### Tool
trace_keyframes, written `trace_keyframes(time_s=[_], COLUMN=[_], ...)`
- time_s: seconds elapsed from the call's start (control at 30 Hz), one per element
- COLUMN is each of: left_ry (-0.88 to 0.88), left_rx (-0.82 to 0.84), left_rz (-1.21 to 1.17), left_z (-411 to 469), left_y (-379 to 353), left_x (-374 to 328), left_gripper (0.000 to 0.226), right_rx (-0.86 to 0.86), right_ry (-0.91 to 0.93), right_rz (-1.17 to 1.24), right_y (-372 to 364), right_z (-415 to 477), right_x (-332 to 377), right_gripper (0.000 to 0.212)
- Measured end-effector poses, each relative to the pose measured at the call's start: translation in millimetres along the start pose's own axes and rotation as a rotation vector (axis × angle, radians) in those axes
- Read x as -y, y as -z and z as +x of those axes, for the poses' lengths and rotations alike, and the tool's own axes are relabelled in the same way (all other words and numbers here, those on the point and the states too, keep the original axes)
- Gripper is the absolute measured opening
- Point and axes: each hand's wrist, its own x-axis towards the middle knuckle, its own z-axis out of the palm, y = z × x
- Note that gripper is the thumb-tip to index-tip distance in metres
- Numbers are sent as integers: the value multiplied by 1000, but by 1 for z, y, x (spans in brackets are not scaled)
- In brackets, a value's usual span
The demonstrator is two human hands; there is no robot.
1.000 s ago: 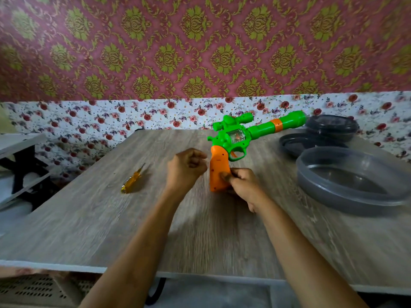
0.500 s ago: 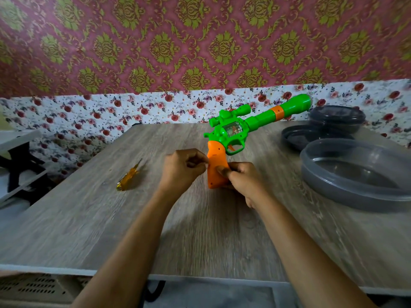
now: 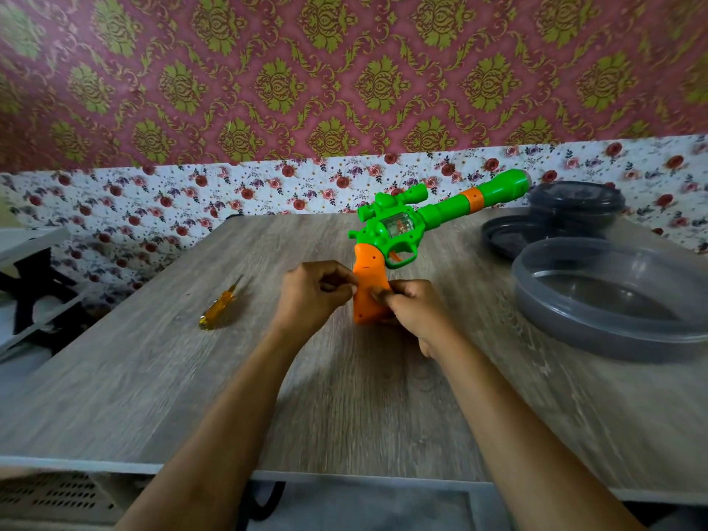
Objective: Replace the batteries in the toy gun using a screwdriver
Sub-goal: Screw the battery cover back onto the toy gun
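Note:
A green toy gun (image 3: pixel 406 228) with an orange grip (image 3: pixel 368 277) stands grip-down near the middle of the wooden table (image 3: pixel 344 396), its barrel pointing up to the right. My right hand (image 3: pixel 413 312) grips the lower part of the orange grip from the right, thumb on its face. My left hand (image 3: pixel 314 293) is curled, its fingertips pinching at the grip's left edge. A yellow-handled screwdriver (image 3: pixel 218 312) lies on the table to the left, apart from both hands. No batteries show.
A large grey plastic bowl (image 3: pixel 613 300) sits at the right, with a dark lid (image 3: pixel 509 231) and a dark covered container (image 3: pixel 574 203) behind it. A white shelf with black legs (image 3: pixel 30 270) stands off the table's left side. Floral wallpaper backs the table.
My left hand has moved right from beside the gun and now touches the orange grip. The camera view has shifted slightly; the screwdriver stays where it lay.

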Motion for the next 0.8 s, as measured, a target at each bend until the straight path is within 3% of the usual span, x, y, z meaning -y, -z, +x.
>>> trace_keyframes(time_s=[0.3, 0.57, 0.67, 0.8], left_ry=[157, 474, 493, 478], left_rx=[99, 129, 125, 132], left_rz=[-285, -692, -755, -781], left_z=[0, 3, 3, 4], left_y=[3, 7, 7, 9], left_x=[-4, -5, -5, -5], left_gripper=[10, 16, 7, 10], right_rx=[19, 78, 84, 93], right_ry=[53, 4, -56, -90], right_rz=[-7, 64, 172, 261], right_y=[0, 1, 3, 4], right_z=[0, 0, 0, -2], right_x=[-2, -1, 1, 3], right_gripper=[16, 29, 30, 24])
